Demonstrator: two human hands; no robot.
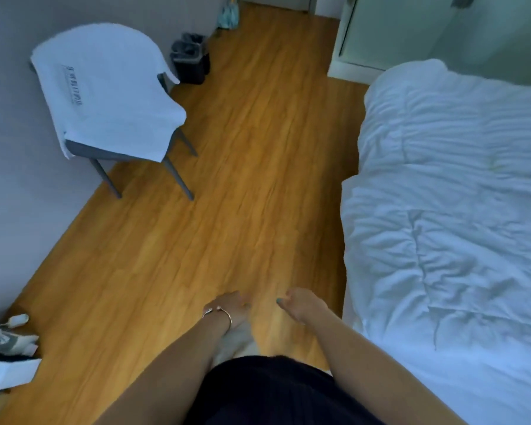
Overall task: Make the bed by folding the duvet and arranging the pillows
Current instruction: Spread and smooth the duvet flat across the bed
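A white, wrinkled duvet [448,216] covers the bed along the right side, its edge hanging toward the floor. No pillows are in view. Both my hands hang over the wooden floor, left of the bed. My left hand [230,306], with a bracelet on the wrist, has loosely curled fingers and holds nothing. My right hand [302,302] is a short way from the duvet's edge, fingers loosely bent, also holding nothing.
A grey chair [178,176] draped with a white towel [105,96] stands at the left wall. A dark bin [190,58] sits behind it. Shoes and white cloth [6,357] lie at the lower left. A wooden floor aisle [242,179] runs between chair and bed.
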